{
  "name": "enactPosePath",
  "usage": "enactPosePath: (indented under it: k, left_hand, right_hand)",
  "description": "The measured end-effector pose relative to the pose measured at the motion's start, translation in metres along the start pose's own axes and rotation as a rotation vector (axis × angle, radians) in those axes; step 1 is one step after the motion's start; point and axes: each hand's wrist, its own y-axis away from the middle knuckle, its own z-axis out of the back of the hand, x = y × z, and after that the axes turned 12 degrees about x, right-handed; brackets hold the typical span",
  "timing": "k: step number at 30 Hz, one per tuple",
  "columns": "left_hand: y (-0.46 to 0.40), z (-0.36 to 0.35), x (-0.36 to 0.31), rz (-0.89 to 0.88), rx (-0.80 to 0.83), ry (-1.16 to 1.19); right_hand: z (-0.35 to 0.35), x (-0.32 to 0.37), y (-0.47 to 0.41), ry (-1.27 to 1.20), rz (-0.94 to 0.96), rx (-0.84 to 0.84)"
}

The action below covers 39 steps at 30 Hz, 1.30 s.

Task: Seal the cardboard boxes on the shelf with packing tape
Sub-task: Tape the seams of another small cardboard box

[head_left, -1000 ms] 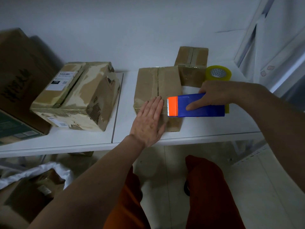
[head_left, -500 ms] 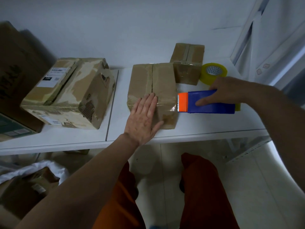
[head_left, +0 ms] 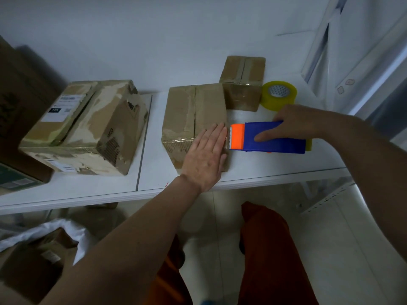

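Note:
A brown cardboard box (head_left: 189, 111) lies on the white shelf (head_left: 264, 166), its top seam running away from me. My left hand (head_left: 204, 159) rests flat with fingers together on the box's near right corner, over a strip of clear tape. My right hand (head_left: 295, 122) grips a blue tape dispenser (head_left: 271, 138) with an orange toothed head, which sits just right of the box, its teeth by my left fingertips. A smaller taped box (head_left: 242, 84) stands behind. A larger worn box (head_left: 88, 126) with a label sits to the left.
A yellow tape roll (head_left: 278, 94) stands at the back right beside the small box. Dark cartons (head_left: 19, 102) fill the far left. Below the shelf, a box in a white bag (head_left: 41, 256) lies on the tiled floor beside my orange-trousered legs (head_left: 268, 249). A white wall backs the shelf.
The dispenser has slid right off the box's top to its right side. My left hand has shifted right along the near edge towards the right corner.

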Motion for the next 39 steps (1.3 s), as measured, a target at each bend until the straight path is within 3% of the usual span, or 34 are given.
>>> enactPosePath:
  k: [14,24,32,39]
  left_hand:
    - [0.0,0.002,0.003,0.005,0.038,-0.018]
    - [-0.002,-0.004,0.001,0.041,0.01,0.027]
    - [-0.018,-0.002,-0.009,0.192,-0.203,0.223]
    - [-0.023,-0.008,0.001,0.175,-0.221,0.188]
  right_hand:
    - [0.014,-0.021,0.016,-0.058,0.028,0.108]
    - [0.013,-0.023,0.011,0.032,-0.048,0.052]
    - [0.01,-0.013,0.009,0.172,-0.103,0.035]
    - [0.004,0.0,0.003,0.298,-0.159,0.002]
